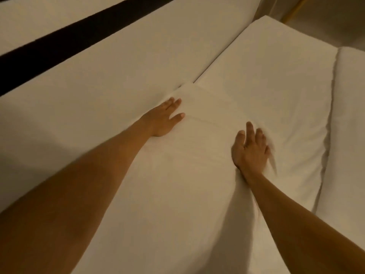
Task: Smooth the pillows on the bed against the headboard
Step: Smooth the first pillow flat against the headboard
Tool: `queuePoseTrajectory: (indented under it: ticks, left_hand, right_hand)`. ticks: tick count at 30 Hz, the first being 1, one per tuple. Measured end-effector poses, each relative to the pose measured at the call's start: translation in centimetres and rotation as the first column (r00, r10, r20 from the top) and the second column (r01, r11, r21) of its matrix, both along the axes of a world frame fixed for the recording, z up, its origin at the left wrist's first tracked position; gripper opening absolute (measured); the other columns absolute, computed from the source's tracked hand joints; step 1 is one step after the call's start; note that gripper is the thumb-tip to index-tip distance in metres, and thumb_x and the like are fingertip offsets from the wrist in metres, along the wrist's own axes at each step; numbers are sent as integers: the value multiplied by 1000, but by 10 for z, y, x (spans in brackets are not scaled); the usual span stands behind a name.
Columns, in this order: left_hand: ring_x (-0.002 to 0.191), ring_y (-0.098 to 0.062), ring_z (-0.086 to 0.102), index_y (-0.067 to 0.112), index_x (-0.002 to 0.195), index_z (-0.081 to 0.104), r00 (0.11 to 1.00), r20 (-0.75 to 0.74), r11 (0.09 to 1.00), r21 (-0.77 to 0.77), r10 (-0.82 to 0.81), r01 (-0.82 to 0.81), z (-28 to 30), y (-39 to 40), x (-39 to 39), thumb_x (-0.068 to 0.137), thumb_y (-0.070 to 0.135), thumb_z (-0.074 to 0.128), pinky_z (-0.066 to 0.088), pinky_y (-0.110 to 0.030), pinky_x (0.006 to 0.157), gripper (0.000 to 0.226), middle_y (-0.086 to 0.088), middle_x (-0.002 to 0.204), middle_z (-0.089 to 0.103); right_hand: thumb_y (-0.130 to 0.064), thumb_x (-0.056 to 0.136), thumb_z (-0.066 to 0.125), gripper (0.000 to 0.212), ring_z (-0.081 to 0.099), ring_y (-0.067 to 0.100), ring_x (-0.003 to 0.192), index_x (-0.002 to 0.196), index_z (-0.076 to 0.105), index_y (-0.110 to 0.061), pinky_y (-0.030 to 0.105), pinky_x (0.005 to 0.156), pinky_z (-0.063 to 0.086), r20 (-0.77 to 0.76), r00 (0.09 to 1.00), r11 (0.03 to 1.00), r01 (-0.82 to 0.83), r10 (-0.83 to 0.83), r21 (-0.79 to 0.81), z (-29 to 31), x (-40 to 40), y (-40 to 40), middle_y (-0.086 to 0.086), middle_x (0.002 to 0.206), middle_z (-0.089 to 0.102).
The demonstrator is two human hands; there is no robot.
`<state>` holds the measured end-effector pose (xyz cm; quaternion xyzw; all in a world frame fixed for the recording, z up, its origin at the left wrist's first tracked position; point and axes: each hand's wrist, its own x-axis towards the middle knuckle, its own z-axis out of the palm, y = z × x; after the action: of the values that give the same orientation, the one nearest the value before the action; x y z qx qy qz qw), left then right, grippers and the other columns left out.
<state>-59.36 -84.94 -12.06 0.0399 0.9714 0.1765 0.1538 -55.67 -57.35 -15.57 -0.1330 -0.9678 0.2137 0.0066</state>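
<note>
Two white pillows lie side by side along a pale headboard (98,80). The near pillow (177,194) fills the lower middle; the far pillow (266,80) stretches to the upper right. My left hand (164,118) lies flat, fingers apart, on the near pillow's top corner where it meets the headboard. My right hand (250,147) presses palm-down, fingers spread, at the seam between the two pillows, denting the fabric there. Neither hand holds anything.
A dark band (59,40) runs diagonally across the headboard's upper part. White bedding (349,115) lies beyond the pillows on the right. A brownish floor and a gold-coloured strip (296,8) show at the top right corner.
</note>
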Motion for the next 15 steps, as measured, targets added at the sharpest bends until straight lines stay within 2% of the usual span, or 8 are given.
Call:
queuePoseTrajectory:
  ticks: [2, 4, 7, 9, 11, 13, 15]
  left_hand:
    - [150, -11, 1, 29, 155, -1, 999, 40, 999, -23, -21, 22, 11, -3, 6, 100, 52, 20, 4, -31, 120, 63, 5, 163, -6]
    - [151, -15, 2, 19, 156, 1, 1000, 23, 995, -101, -17, 19, 26, 0, 5, 103, 43, 20, 5, -30, 120, 61, 0, 163, -4]
    - [150, -21, 9, 6, 154, 10, 989, -130, 980, -195, -69, 43, 48, 12, 2, 105, 27, 24, 9, -30, 120, 55, -10, 163, 4]
    - [150, -22, 12, 5, 153, 16, 966, -240, 990, -125, -93, 64, 59, 28, 7, 104, 26, 28, 11, -31, 121, 55, -10, 162, 9]
    - [150, -19, 9, 9, 154, 17, 953, -276, 993, -26, -122, 119, 62, 49, 19, 104, 31, 30, 8, -30, 121, 56, -6, 163, 9]
    - [151, -16, 5, 15, 155, 13, 961, -225, 985, 16, -161, 169, 50, 59, 38, 103, 38, 30, 5, -30, 121, 59, -2, 163, 5]
    - [151, -13, 0, 23, 155, 7, 968, -170, 983, -19, -184, 184, 26, 50, 61, 102, 47, 26, 1, -30, 121, 62, 1, 163, -1]
  right_hand:
    - [-51, 97, 15, 60, 27, 28, 144, 152, 27, -28, 46, 118, 20, 71, 995, 997, 69, -66, -36, 1, 3, 31, 8, 156, 33]
    - [-42, 100, 17, 56, 42, 36, 133, 146, 39, -18, 48, 109, 33, 103, 990, 995, 98, -95, -20, 11, 8, 47, 16, 142, 50]
    - [-29, 97, 23, 51, 51, 42, 115, 132, 47, -1, 51, 97, 42, -73, 990, 991, 127, -123, 53, 29, 10, 46, 26, 122, 59]
    - [-30, 93, 24, 59, 45, 43, 125, 139, 44, 2, 50, 106, 36, -171, 981, 994, 102, -96, 28, 44, 16, 26, 31, 133, 52]
    - [-31, 93, 26, 62, 33, 40, 140, 144, 39, -1, 43, 116, 23, -236, 971, 999, 28, -37, -41, 54, 32, -9, 28, 148, 38]
    - [-30, 97, 26, 57, 23, 33, 146, 148, 36, -8, 40, 120, 15, -252, 967, 995, -63, 42, -77, 54, 56, -46, 19, 155, 30]
    - [-32, 102, 23, 52, 12, 24, 150, 153, 26, -21, 40, 121, 7, -162, 979, 988, -139, 125, -74, 38, 81, -67, 8, 161, 17]
